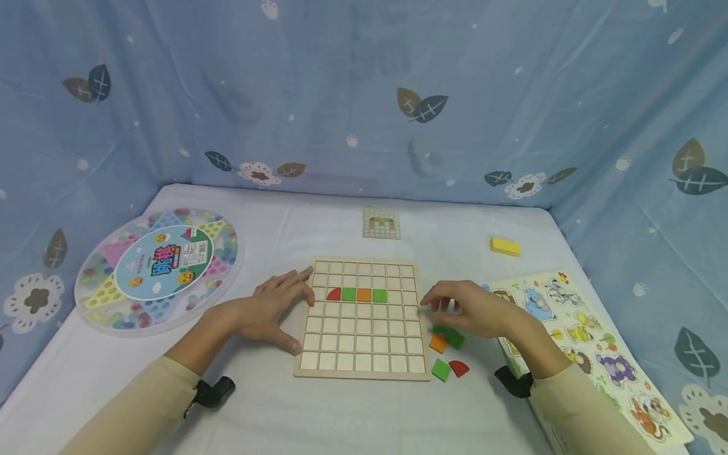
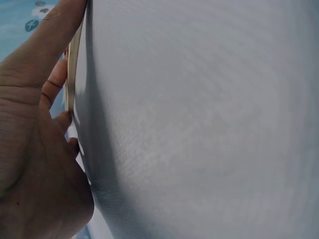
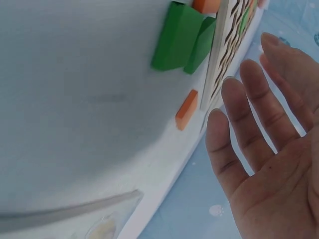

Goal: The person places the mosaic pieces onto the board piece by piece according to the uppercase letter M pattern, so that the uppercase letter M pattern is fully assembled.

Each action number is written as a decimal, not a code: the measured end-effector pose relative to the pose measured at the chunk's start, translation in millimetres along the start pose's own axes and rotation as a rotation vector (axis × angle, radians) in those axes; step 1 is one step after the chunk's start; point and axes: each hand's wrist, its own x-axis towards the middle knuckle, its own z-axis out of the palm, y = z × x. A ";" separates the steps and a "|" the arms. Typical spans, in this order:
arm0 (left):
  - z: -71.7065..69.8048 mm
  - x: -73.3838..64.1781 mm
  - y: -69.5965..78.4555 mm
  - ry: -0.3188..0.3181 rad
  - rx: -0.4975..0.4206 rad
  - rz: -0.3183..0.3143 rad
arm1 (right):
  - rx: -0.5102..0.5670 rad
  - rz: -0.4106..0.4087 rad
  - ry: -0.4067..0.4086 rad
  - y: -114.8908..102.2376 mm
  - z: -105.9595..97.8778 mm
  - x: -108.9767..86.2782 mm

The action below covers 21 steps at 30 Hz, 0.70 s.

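Sleeves [image 1: 133, 407] at the bottom lead to a spread left hand [image 1: 258, 316] touching the board [image 1: 356, 343] mid-frame and an empty, loosely bent right hand [image 1: 478, 309]; four tiles [image 1: 349, 294] look done, with loose tiles [image 1: 440, 370] left, low right of middle.

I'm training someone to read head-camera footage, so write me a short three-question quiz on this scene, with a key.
1. True or false: the yellow block lies apart from the grid board.
2. How many coloured pieces sit in the grid board's cells, and which colour is at the row's left end?
3. Fill in: in the head view, the loose pieces beside the board are nearest the ____.

Key: 1. True. 2. Four; red. 3. right hand.
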 end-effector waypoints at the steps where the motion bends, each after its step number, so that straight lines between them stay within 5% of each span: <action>1: 0.1 0.2 -0.4 -0.001 0.001 0.000 | 0.001 0.006 -0.001 0.7 -0.1 -2.6; 21: -0.1 -0.7 -1.5 -0.018 0.020 0.008 | 0.052 0.066 -0.059 0.1 5.1 -37.4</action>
